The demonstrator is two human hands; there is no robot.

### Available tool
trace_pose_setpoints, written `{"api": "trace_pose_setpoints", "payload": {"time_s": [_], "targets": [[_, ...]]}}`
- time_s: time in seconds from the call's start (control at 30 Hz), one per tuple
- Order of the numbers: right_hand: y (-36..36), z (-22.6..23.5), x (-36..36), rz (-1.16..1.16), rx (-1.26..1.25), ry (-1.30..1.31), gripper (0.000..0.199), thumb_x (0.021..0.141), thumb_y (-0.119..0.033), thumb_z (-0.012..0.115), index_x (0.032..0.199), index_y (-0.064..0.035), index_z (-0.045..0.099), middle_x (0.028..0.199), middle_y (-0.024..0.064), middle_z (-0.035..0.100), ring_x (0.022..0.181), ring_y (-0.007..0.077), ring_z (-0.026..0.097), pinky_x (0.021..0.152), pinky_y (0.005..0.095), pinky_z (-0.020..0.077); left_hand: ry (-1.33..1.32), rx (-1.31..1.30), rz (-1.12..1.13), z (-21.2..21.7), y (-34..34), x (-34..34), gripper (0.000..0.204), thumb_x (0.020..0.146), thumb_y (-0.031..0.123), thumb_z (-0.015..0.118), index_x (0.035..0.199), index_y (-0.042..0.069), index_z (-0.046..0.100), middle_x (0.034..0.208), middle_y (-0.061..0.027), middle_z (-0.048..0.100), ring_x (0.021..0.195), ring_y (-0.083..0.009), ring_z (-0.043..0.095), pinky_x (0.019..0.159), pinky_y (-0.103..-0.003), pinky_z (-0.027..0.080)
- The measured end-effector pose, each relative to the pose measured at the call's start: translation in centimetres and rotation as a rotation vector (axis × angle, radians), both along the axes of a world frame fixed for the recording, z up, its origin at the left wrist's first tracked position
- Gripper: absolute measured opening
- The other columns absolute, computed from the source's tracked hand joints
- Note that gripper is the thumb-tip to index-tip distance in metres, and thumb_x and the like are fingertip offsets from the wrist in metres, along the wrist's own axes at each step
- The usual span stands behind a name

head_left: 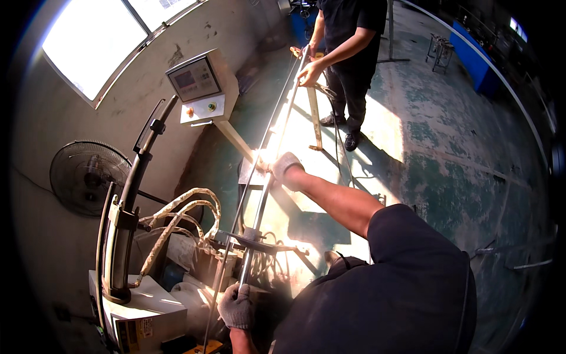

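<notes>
- The tube (260,206) runs slantwise above the floor (439,192), from the left grip (237,308) past the round plate (265,246) to a co-worker's hands (308,75) near the yellow stand (316,118).
- The left grip, gloved, is closed on the tube's near end; a loose hold there could let the tube roll or slide, since a smooth metal surface probably gives knit gloves little purchase.
- The right grip (287,169), also gloved, lies at the tube's middle; glare hides the fingers, so I cannot tell whether they wrap it or merely steady it.
- Three places of support mean a mismatch could twist the tube: if the co-worker pulled or lowered while the left grip pushed, the near end could jerk sideways.
- The tube meets the plate's hub (252,234); whether it passes through cannot be told. A tilted approach could bind or scrape there, and a glove close by could be pinched.
- The thin dark rod (239,206) runs just beside the tube and could snag a sleeve or cuff.
- Strong sunlight washes out the tube near the right grip, so misalignment could go unnoticed.
- Cables (338,144) trail down to the floor near the co-worker's feet; a step back could catch one and shake the far end.
</notes>
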State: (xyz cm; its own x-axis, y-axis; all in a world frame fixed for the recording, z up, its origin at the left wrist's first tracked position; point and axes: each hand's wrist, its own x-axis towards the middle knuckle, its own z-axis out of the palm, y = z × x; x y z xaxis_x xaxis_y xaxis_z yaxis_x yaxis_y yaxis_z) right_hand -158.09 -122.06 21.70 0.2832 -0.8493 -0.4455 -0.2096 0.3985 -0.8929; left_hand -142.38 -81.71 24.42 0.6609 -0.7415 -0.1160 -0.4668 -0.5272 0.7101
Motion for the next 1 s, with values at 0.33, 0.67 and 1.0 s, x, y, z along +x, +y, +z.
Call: {"api": "trace_pose_setpoints", "payload": {"time_s": [0.33,0.67,1.0], "targets": [[0.1,0.3,0.7,-0.106,-0.021,-0.118,0.034,0.094,-0.032,0.082,0.095,0.0018,0.080,0.076,0.0120,0.074,0.063,0.0213,0.068,0.061,0.0369,0.0548,0.170,0.105,0.048,1.1,-2.3,2.1,0.027,0.094,0.023,0.079,0.103,-0.002,0.079,0.075,-0.0044,0.073,0.064,-0.0103,0.067,0.063,-0.028,0.055],[4.9,-4.9,2.8,-0.037,0.195,-0.554,0.034,0.103,-0.030,0.074,0.106,0.0036,0.071,0.091,0.0115,0.075,0.076,0.0214,0.070,0.075,0.0353,0.0573,0.106,0.106,0.025,0.9,-2.8,2.6,0.025,0.093,0.024,0.080,0.101,0.000,0.081,0.080,-0.0059,0.077,0.073,-0.0112,0.069,0.070,-0.029,0.055],[5.0,-5.6,4.7,-0.001,0.000,-0.071,0.045,0.103,-0.039,0.072,0.117,0.0027,0.068,0.104,0.0122,0.073,0.089,0.0221,0.066,0.085,0.0372,0.0548,-0.714,-0.086,-0.075,2.3,0.6,5.2,0.031,0.090,0.020,0.081,0.118,0.010,0.075,0.109,-0.0136,0.073,0.107,-0.0366,0.068,0.099,-0.047,0.052]]}}
